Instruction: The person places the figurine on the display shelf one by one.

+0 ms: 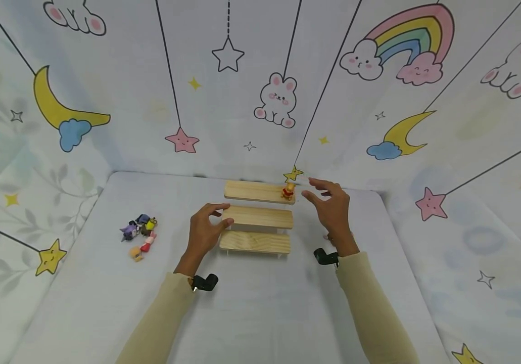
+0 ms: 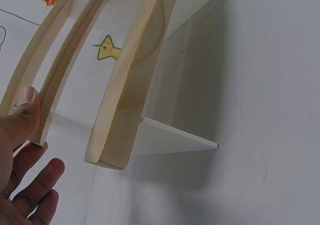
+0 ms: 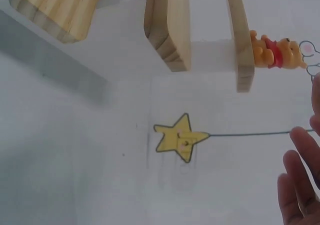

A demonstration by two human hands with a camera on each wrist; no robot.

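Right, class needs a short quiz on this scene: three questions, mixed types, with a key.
1. Which plank is the bear on?
A) front
B) middle
C) back

2. True or false: the right grip holds nothing.

3. Fill in: the left grip pinches the ____ plank near its left end.

Key:
1. C, the back plank.
2. True; thumb and fingers stand apart with nothing between them.
3. Middle; that is the middle plank.
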